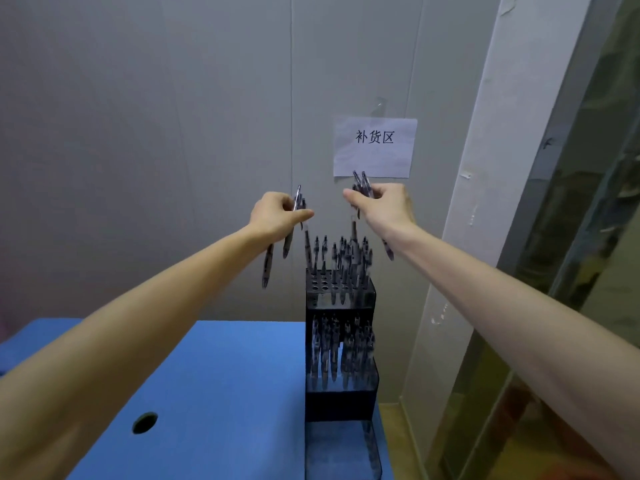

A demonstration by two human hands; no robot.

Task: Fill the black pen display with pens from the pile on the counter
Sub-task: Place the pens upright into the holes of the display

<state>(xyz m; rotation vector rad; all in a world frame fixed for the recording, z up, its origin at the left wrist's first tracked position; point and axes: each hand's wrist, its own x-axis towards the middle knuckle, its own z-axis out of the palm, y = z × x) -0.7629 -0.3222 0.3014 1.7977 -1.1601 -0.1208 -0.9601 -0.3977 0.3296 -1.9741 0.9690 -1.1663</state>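
Left hand (pixel 277 214) and right hand (pixel 382 204) each grip dark pens above the tiered black pen display (pixel 341 344) on a blue counter (pixel 221 375) by a grey wall (pixel 173 116).

Dim, flat indoor light, cool grey-blue cast, no clear source visible. Shadows soft and weak; faint shading on the wall (pixel 173 133) behind the arms. No hard glare, only dull reflections on the glass panel (pixel 588 271) at right. Whole frame soft, low detail. Pens in both hands (pixel 277 213) (pixel 384 206) smeared by motion blur. Strong wide-angle distortion: forearms stretch toward the bottom corners, wall edges lean. Printed sign (pixel 375 146) readable, edges fuzzy.
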